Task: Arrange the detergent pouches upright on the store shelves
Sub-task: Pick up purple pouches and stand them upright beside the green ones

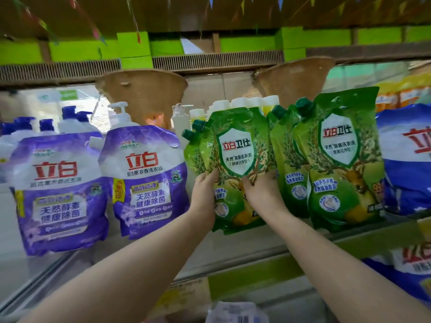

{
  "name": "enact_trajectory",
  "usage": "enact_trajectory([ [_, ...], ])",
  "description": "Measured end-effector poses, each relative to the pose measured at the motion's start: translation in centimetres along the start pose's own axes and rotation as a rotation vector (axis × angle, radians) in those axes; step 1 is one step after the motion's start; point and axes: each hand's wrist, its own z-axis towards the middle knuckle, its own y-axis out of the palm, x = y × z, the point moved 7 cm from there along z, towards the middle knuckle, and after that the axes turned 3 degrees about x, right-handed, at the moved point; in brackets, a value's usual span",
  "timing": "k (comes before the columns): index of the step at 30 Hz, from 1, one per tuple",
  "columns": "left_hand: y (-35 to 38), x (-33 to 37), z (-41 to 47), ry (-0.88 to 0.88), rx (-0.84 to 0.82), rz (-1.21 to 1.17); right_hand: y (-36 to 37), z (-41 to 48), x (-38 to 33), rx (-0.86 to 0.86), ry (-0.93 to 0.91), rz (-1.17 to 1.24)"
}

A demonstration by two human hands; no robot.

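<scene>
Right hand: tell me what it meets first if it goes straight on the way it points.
The right hand holds the front green pouch; behind that probably comes the next green pouch, depth unclear.

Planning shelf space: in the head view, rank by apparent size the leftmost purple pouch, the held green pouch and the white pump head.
1. Leftmost purple pouch, though perhaps nearer the camera.
2. Held green pouch.
3. White pump head.

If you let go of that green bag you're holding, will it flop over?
Probably, it looks soft: the green pouch is wrinkled, and the left hand and right hand both hold it. It bulges, so likely heavy. Shiny film might slip.
</scene>
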Motion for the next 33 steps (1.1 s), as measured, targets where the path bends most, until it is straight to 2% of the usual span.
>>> enact_trajectory([
  [3, -0.7, 0.4, -1.2, 0.013, -0.001, -0.048, -1.6, -3.6, -3.7, 0.143, -0.304, -0.163],
  [6, -2.6, 1.2, -2.2, 0.022, 0.034, 0.006, -1.4, -6.9, -7.9, 0.230, -0.586, -0.094],
  [8, -4.4, 1.9, -2.8, 0.035, 0.060, 0.061, -0.2, -8.2, -9.8, 0.221, -0.664, -0.066],
  [21, -24.6, 11.6, -6.6, 0.206, 0.311, 0.205, 13.1, -17.9, -22.4, -0.098, -0.757, 0.086],
  [26, -34.7, 15.6, -8.1, 0.227, 0.394, 0.165, 18.6, -23.6, -29.1, -0.135, -0.775, 0.113],
  [33, -49.9, 22.0, -10.2, 0.297, 0.542, 0.207, 27.1, -33.2, -38.6, -0.252, -0.798, 0.305],
])
